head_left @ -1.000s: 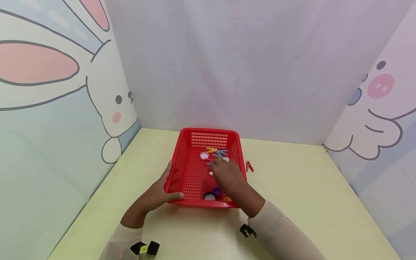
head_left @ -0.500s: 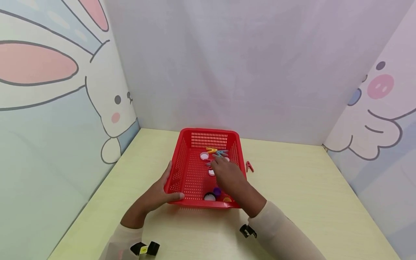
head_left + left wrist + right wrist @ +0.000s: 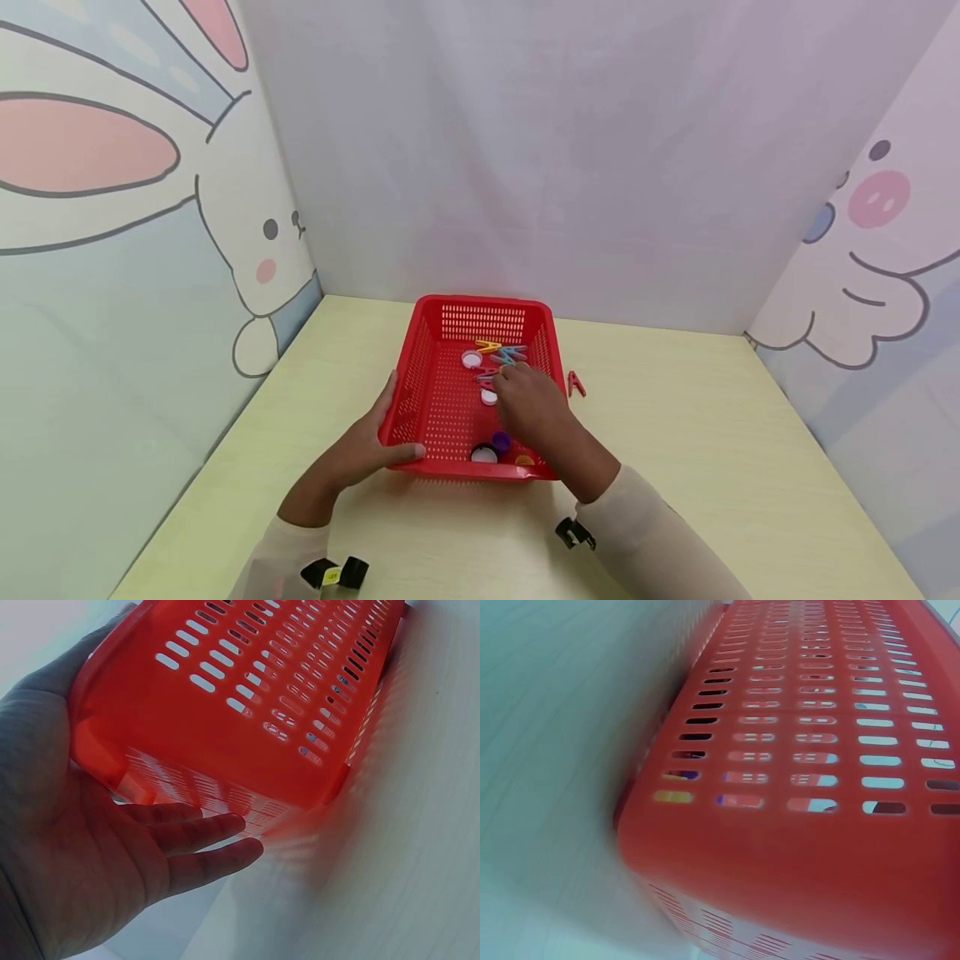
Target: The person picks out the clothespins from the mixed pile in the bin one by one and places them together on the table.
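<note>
A red plastic basket (image 3: 487,471) stands on the table. My left hand (image 3: 360,450) spans its near left corner, thumb over the front rim; in the left wrist view its fingers (image 3: 214,859) stretch straight outside the wall. My right hand (image 3: 528,404) reaches inside with bent fingers, knuckles up. Something small and yellow shows by its fingers, but the fingertips are hidden. Near them lie red clothespins (image 3: 486,373), blue clothespins (image 3: 510,353), a yellow clothespin (image 3: 488,347) and a white cap (image 3: 489,397). The right wrist view shows only the basket's outer wall (image 3: 795,855).
A pink-rimmed white cap (image 3: 472,360) lies farther in. A black-rimmed cap (image 3: 483,454), a purple cap (image 3: 501,441) and an orange cap (image 3: 524,459) are by the front wall. One red clothespin (image 3: 576,384) lies outside, right of the basket. A curtain (image 3: 540,167) hangs behind.
My right hand has shifted slightly to the right inside the basket, uncovering more of the red clothespins and the white cap. The left hand and the basket have stayed put.
</note>
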`<state>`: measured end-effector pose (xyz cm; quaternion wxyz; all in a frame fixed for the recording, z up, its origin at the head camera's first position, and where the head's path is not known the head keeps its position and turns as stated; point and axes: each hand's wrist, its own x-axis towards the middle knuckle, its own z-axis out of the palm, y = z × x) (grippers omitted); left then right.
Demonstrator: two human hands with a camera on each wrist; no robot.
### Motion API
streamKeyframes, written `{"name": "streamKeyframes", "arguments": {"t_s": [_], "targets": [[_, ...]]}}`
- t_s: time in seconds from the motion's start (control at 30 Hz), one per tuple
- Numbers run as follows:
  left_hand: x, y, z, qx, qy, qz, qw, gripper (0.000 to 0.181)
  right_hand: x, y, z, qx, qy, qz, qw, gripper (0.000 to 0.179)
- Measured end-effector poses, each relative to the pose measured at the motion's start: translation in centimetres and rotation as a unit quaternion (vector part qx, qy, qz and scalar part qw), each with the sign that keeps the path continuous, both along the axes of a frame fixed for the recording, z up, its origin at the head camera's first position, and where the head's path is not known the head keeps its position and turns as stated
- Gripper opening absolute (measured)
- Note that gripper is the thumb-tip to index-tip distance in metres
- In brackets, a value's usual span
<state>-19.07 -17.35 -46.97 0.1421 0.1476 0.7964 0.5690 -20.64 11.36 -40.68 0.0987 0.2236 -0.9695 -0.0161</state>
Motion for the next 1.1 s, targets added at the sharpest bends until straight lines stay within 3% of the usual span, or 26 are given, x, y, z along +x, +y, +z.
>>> {"name": "streamKeyframes", "arguments": {"t_s": [0.23,0.57,0.83,1.1], "targets": [[0.0,0.0,0.0,-0.004,-0.001,0.003,1.0,0.135,0.5,0.2,0.1,-0.029,-0.011,-0.004,0.9995,0.062],[-0.1,0.0,-0.1,-0.01,0.005,-0.001,0.9999,0.133,0.8,0.9,0.3,-0.037,0.014,0.003,0.9992,0.048],[0.0,0.1,-0.1,-0.012,0.001,0.004,0.9999,0.133,1.0,2.1,0.8,-0.085,0.039,0.004,0.9956,0.074],[0.1,0.0,-0.2,-0.01,0.003,0.009,0.9999,0.134,1.1,2.7,0.8,-0.144,0.065,0.002,0.9874,0.08]]}}
